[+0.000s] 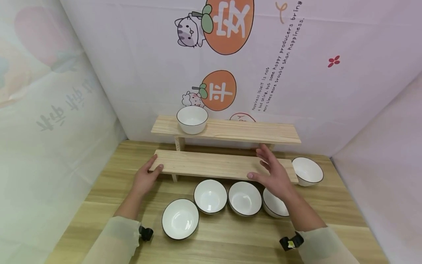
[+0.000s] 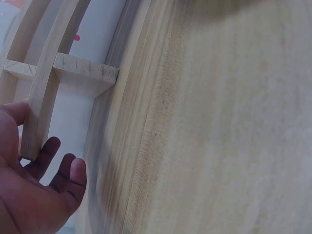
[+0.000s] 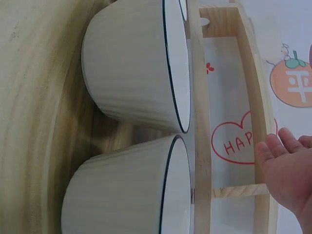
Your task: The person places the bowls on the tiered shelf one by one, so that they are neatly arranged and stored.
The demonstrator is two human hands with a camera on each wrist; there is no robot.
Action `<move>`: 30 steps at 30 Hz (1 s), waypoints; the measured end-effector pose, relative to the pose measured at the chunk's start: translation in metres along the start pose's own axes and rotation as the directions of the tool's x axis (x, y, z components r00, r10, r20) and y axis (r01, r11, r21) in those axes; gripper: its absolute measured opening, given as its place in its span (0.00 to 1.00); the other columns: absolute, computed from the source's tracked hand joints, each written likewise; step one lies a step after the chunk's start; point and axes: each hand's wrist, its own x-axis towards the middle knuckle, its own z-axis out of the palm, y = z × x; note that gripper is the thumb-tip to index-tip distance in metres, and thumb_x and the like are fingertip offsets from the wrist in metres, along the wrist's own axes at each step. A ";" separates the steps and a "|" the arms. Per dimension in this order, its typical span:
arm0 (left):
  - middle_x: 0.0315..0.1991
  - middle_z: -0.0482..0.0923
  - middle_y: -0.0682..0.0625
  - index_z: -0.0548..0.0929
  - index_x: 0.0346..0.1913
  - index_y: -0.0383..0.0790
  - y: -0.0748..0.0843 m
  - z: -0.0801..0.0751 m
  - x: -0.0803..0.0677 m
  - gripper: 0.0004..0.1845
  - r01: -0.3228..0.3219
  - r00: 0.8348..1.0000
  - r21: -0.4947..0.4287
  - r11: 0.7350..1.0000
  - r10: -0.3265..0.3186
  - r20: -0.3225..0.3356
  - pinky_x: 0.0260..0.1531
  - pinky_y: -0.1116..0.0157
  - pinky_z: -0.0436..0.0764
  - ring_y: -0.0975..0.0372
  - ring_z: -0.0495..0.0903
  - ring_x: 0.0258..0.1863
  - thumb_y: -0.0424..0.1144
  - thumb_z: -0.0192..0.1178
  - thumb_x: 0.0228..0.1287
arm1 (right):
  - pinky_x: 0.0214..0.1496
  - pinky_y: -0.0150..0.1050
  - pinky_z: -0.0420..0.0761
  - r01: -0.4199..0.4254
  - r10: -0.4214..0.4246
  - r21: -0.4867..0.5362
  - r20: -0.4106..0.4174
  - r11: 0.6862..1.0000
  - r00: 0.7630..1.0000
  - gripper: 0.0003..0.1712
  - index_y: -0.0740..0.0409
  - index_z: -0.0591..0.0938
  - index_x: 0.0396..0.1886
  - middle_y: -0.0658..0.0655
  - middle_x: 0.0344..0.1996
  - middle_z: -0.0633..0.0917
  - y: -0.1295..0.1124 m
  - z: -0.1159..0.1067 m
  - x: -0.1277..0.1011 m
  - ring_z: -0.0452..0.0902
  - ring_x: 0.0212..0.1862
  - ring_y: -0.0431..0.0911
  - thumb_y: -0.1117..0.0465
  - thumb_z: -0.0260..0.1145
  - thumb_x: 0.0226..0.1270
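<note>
1. One white bowl [image 1: 192, 119] stands on the upper shelf [image 1: 250, 131] of the wooden rack, near its left end; that looks like the only piece placed so far, by my reckoning

2. The lower shelf [image 1: 211, 164] carries nothing that I can see; both my hands are at it right now

3. Five bowls sit on the tabletop [image 1: 230, 238]: one front-left [image 1: 180, 219], two side by side in the middle [image 1: 210, 196] and [image 1: 244, 198], one partly hidden under my right wrist [image 1: 274, 205], and one off to the right beside the rack's end [image 1: 307, 171]. So most of the work seems left

4. My left hand [image 1: 146, 178] rests at the left end of the lower shelf, thumb on top of the board, fingers relaxed beneath the edge in the left wrist view [image 2: 63, 170]; it touches the wood without clamping it

5. My right hand [image 1: 273, 172] is spread open, fingers straight, hovering over the right part of the lower shelf; whether the palm touches the board I cannot tell. It holds nothing
</note>
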 end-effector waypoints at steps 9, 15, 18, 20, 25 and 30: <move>0.82 0.53 0.45 0.60 0.82 0.56 -0.001 -0.002 0.000 0.40 -0.016 1.000 0.019 1.000 0.016 0.007 0.78 0.44 0.52 0.44 0.51 0.81 0.65 0.56 0.75 | 0.79 0.57 0.59 -0.016 0.016 -0.018 0.005 1.000 1.000 0.67 0.51 0.46 0.86 0.57 0.79 0.64 0.007 -0.006 -0.017 0.55 0.80 0.57 0.56 0.82 0.60; 0.83 0.53 0.46 0.59 0.82 0.56 0.001 -0.002 -0.001 0.40 -0.008 1.000 0.019 1.000 0.008 0.011 0.78 0.44 0.52 0.44 0.51 0.81 0.65 0.56 0.75 | 0.78 0.59 0.59 0.002 -0.002 -0.106 -0.007 0.994 1.000 0.66 0.39 0.48 0.86 0.59 0.80 0.63 0.013 -0.010 -0.028 0.55 0.80 0.61 0.54 0.83 0.58; 0.83 0.53 0.47 0.60 0.82 0.57 0.001 0.000 0.000 0.40 -0.009 1.000 0.016 1.000 0.009 0.011 0.78 0.44 0.53 0.45 0.51 0.81 0.65 0.56 0.74 | 0.77 0.63 0.59 -0.026 0.024 -0.139 -0.011 0.990 1.000 0.67 0.39 0.47 0.86 0.58 0.80 0.62 0.015 -0.013 -0.037 0.54 0.79 0.65 0.52 0.83 0.57; 0.83 0.53 0.47 0.60 0.82 0.57 0.000 0.000 0.000 0.40 -0.011 1.000 0.016 1.000 0.011 0.014 0.78 0.44 0.53 0.45 0.51 0.81 0.65 0.56 0.74 | 0.76 0.65 0.59 -0.048 0.045 -0.158 -0.022 0.986 0.999 0.68 0.43 0.48 0.86 0.57 0.80 0.62 0.017 -0.015 -0.044 0.54 0.79 0.68 0.50 0.84 0.57; 0.83 0.53 0.47 0.60 0.82 0.58 -0.001 0.001 0.000 0.40 -0.010 1.000 0.006 1.000 0.010 0.010 0.79 0.45 0.52 0.45 0.50 0.81 0.65 0.56 0.74 | 0.74 0.69 0.60 -0.084 0.074 -0.194 -0.055 0.977 0.996 0.68 0.46 0.50 0.86 0.56 0.80 0.64 0.018 -0.018 -0.057 0.54 0.78 0.70 0.48 0.85 0.55; 0.83 0.53 0.46 0.60 0.82 0.56 -0.001 0.001 0.000 0.39 -0.011 1.000 -0.005 1.000 0.011 -0.001 0.79 0.45 0.52 0.45 0.50 0.81 0.64 0.56 0.75 | 0.71 0.70 0.62 -0.120 0.104 -0.229 -0.083 0.966 0.991 0.69 0.42 0.51 0.86 0.54 0.80 0.64 0.019 -0.019 -0.067 0.56 0.77 0.67 0.47 0.85 0.53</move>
